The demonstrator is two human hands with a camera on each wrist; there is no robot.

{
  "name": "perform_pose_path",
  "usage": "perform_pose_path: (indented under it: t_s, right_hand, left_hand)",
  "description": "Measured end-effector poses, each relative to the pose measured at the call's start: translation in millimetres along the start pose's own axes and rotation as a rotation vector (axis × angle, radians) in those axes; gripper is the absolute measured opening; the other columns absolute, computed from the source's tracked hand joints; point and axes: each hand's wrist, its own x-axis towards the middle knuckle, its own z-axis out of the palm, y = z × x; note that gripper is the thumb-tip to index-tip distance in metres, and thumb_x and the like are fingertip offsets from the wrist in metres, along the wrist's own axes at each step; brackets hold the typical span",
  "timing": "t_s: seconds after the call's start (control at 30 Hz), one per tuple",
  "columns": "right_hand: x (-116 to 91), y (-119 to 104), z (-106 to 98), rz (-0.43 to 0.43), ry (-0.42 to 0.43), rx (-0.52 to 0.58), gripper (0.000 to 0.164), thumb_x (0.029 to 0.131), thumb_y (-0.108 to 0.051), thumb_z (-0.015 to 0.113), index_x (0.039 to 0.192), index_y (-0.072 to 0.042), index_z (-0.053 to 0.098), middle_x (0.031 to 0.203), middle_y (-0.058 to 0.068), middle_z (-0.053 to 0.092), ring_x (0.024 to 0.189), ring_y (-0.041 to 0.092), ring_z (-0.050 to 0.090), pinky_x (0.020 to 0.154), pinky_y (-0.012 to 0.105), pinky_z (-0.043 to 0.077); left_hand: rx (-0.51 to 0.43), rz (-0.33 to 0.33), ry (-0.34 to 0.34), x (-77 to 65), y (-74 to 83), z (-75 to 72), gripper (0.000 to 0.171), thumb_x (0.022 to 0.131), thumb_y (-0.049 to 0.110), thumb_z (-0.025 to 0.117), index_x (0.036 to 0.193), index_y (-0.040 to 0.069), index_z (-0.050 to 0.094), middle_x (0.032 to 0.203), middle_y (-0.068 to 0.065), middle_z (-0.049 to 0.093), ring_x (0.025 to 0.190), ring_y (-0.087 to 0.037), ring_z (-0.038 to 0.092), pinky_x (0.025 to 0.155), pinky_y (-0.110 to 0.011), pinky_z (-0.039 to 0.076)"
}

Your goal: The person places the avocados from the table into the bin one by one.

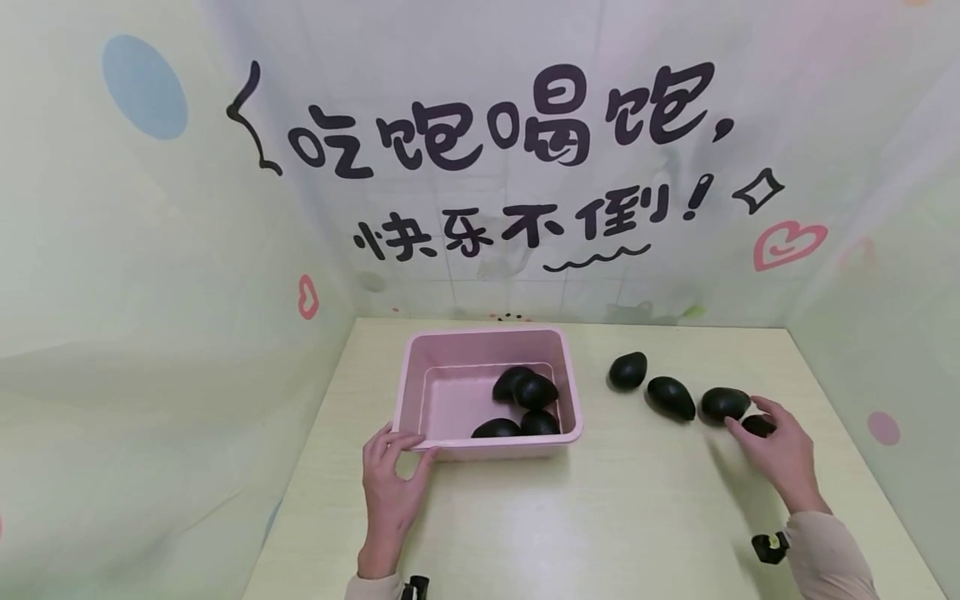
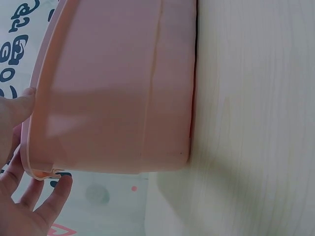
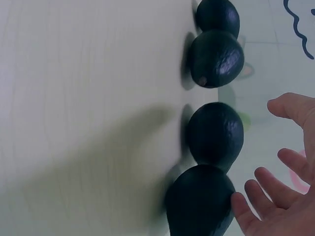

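A pink plastic bin [image 1: 491,447] stands on the table with several dark avocados [image 1: 535,390] inside, toward its right side. My left hand [image 1: 393,483] holds the bin's near left corner, thumb at the front of the rim and fingers around the corner; the left wrist view shows the bin's outer wall [image 2: 108,98]. To the right, several more avocados lie in a slanting row. My right hand [image 1: 780,450] reaches over the rightmost avocado [image 1: 759,426], partly covering it. In the right wrist view its fingers [image 3: 268,196] are spread beside the nearest avocado [image 3: 201,201], not closed round it.
Left of my right hand lie other avocados, one near the far edge [image 1: 627,371], one in the middle [image 1: 671,398] and one close by [image 1: 725,404]. A printed cloth backdrop [image 1: 525,292] hangs behind the pale wooden table [image 1: 600,525] and along both sides.
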Motion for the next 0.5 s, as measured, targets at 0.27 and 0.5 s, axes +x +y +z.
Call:
perform_pose_path:
  t_s: [0.27,0.5]
  right_hand:
    - [-1.8,9.2,-2.5,0.026,0.068,-0.007,0.066,0.099,-0.038,0.07,0.15,0.002,0.053,0.146,0.033,0.058,0.131,0.047,0.056,0.085,0.027,0.04]
    - [0.4,19.2,-4.3,0.046,0.082,-0.008,0.069,0.099,-0.038,0.069,0.152,0.002,0.051,0.145,0.036,0.057,0.131,0.05,0.055,0.088,0.032,0.041]
  left_hand:
    - [0.001,0.005,0.003,0.0,0.3,-0.1,0.029,0.075,0.003,0.095,0.099,0.004,0.078,0.107,-0.014,0.07,0.132,-0.05,0.055,0.107,-0.072,0.048]
    - [-0.005,0.004,0.004,0.0,0.3,0.4,0.029,0.075,0.004,0.095,0.099,0.004,0.078,0.107,-0.014,0.07,0.132,-0.05,0.055,0.108,-0.072,0.047]
